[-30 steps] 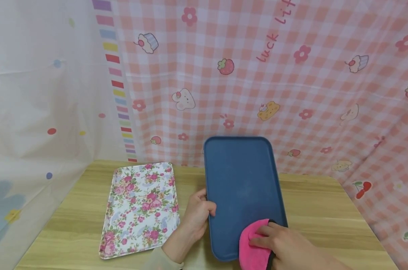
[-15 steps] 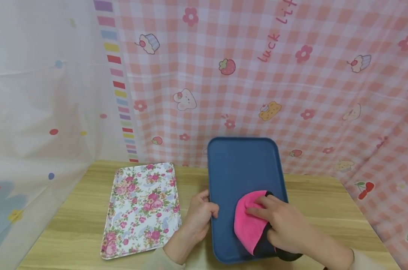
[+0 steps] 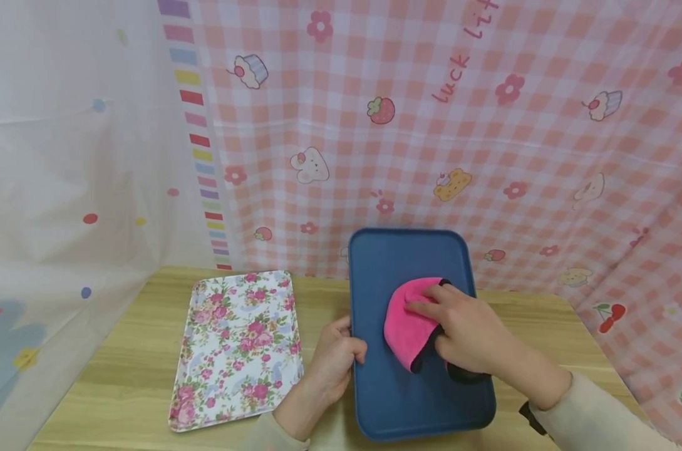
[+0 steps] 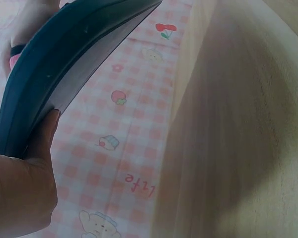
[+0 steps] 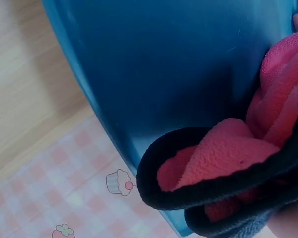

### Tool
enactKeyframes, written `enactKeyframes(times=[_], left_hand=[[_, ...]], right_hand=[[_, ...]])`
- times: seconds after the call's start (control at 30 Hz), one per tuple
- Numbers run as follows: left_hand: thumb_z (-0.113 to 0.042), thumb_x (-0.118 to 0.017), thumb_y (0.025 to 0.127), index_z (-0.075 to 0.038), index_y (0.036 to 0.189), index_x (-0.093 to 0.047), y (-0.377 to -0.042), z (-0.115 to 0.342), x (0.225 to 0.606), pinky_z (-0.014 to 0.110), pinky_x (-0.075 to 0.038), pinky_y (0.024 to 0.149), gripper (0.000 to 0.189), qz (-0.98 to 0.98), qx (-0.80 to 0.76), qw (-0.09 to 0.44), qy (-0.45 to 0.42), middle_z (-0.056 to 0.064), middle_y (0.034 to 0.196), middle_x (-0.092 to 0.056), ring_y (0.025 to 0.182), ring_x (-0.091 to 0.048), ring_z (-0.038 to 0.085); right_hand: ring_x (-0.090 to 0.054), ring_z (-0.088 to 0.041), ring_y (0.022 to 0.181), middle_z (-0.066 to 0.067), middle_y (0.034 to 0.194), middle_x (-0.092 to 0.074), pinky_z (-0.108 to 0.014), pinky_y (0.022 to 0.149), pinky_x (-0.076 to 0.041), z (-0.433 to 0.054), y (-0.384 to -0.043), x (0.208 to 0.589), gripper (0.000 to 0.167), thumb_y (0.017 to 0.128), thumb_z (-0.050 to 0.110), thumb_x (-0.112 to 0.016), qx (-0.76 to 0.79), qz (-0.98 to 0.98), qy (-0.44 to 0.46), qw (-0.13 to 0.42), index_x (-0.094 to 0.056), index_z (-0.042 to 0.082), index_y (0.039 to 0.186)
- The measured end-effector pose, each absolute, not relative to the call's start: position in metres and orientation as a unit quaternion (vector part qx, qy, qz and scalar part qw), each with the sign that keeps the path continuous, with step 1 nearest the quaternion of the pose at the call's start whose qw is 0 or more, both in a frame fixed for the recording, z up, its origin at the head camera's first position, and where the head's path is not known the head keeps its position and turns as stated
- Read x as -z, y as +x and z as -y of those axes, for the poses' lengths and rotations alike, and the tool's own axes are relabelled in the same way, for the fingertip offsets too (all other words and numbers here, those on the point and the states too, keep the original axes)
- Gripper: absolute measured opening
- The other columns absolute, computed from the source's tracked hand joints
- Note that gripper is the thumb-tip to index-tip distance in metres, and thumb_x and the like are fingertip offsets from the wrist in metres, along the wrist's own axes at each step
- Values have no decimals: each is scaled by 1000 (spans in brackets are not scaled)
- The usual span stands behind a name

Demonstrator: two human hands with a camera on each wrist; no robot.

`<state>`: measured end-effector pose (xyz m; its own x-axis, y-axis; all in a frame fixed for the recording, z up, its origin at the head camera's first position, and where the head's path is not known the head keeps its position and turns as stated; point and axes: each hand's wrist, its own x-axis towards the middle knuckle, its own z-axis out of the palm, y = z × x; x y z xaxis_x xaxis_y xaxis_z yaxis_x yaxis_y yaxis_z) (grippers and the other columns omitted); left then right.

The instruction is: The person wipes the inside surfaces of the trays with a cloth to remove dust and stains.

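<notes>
A blue rectangular tray (image 3: 408, 401) is tilted up over the table, its inner face toward me. My left hand (image 3: 332, 360) grips its left edge, thumb over the rim and fingers behind. In the left wrist view that hand (image 4: 22, 191) holds the tray (image 4: 44, 74) by its edge, with the underside partly showing. My right hand (image 3: 467, 326) holds a pink cloth (image 3: 405, 322) with black edging against the middle of the tray. The right wrist view shows the cloth (image 5: 233, 153) folded and bunched on the tray's face (image 5: 164, 64).
A white tray with pink roses (image 3: 236, 351) lies on the wooden table (image 3: 115, 369) to the left. Pink checked fabric (image 3: 341, 125) hangs behind the table and along its right side. A white sheet (image 3: 64, 156) hangs on the left.
My right hand has moved the cloth up the tray, from its lower right corner to the middle. The tray has shifted slightly right, with the left hand still gripping its edge.
</notes>
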<state>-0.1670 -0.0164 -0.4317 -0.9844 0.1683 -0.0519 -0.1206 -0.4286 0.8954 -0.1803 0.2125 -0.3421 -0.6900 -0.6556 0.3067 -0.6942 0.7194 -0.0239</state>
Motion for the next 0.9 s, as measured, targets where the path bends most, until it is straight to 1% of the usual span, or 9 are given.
enactKeyframes(times=[0.2, 0.23, 0.3, 0.33, 0.4, 0.47, 0.57, 0.73, 0.9], left_hand=[[13, -44, 51, 9, 105, -67, -166, 16, 432, 25, -50, 62, 59, -529, -844, 89, 18, 6, 89, -70, 79, -64, 17], [13, -44, 51, 9, 105, -67, -166, 16, 431, 25, -49, 62, 59, -529, -844, 89, 19, 6, 89, -70, 79, -64, 16], [13, -44, 50, 9, 105, -67, -166, 15, 431, 25, -49, 61, 59, -530, -843, 89, 20, 6, 89, -70, 79, -64, 16], [13, -44, 50, 9, 105, -67, -166, 15, 431, 25, -49, 61, 59, -531, -843, 89, 20, 5, 89, -70, 80, -64, 16], [13, -44, 50, 9, 105, -67, -166, 15, 430, 25, -49, 61, 60, -531, -842, 88, 22, 6, 89, -70, 80, -64, 16], [13, -44, 50, 10, 106, -67, -166, 15, 430, 24, -48, 62, 60, -532, -842, 87, 22, 6, 90, -70, 81, -64, 16], [13, -43, 50, 10, 107, -67, -167, 15, 431, 24, -48, 62, 62, -533, -841, 87, 23, 6, 91, -70, 82, -64, 16], [13, -42, 49, 11, 108, -67, -167, 16, 432, 24, -48, 62, 64, -534, -841, 86, 22, 6, 90, -70, 81, -64, 17], [14, -42, 48, 11, 108, -67, -167, 16, 433, 24, -48, 61, 65, -528, -845, 85, 21, 7, 91, -71, 82, -64, 17]], right_hand=[[-62, -27, 100, -11, 117, -67, -25, 53, -41, -213, -192, 340, 56, 74, -4, -64, -76, 924, 349, 138, -76, 12, 126], [-63, -28, 101, -11, 117, -67, -26, 52, -41, -213, -195, 339, 56, 75, -4, -63, -78, 925, 344, 139, -76, 12, 127], [-64, -31, 104, -13, 119, -67, -29, 54, -45, -213, -200, 336, 56, 76, -4, -63, -82, 928, 336, 140, -76, 11, 128], [-64, -33, 107, -15, 121, -67, -31, 55, -48, -214, -203, 334, 56, 76, -3, -62, -85, 929, 331, 140, -75, 11, 128], [-63, -37, 114, -18, 126, -66, -39, 65, -56, -215, -209, 331, 55, 78, -3, -61, -90, 933, 319, 140, -74, 10, 130], [-62, -40, 119, -20, 130, -65, -47, 74, -59, -216, -214, 329, 55, 79, -2, -59, -91, 937, 307, 142, -73, 9, 132], [-60, -42, 122, -22, 135, -63, -52, 81, -59, -218, -221, 326, 55, 81, -1, -57, -90, 943, 288, 143, -72, 9, 133], [-59, -44, 124, -23, 140, -60, -58, 85, -57, -221, -228, 319, 56, 84, 2, -55, -93, 954, 255, 127, -69, 10, 138], [-59, -45, 124, -25, 140, -59, -63, 91, -53, -225, -233, 312, 56, 85, 4, -54, -106, 961, 224, 123, -67, 8, 140]])
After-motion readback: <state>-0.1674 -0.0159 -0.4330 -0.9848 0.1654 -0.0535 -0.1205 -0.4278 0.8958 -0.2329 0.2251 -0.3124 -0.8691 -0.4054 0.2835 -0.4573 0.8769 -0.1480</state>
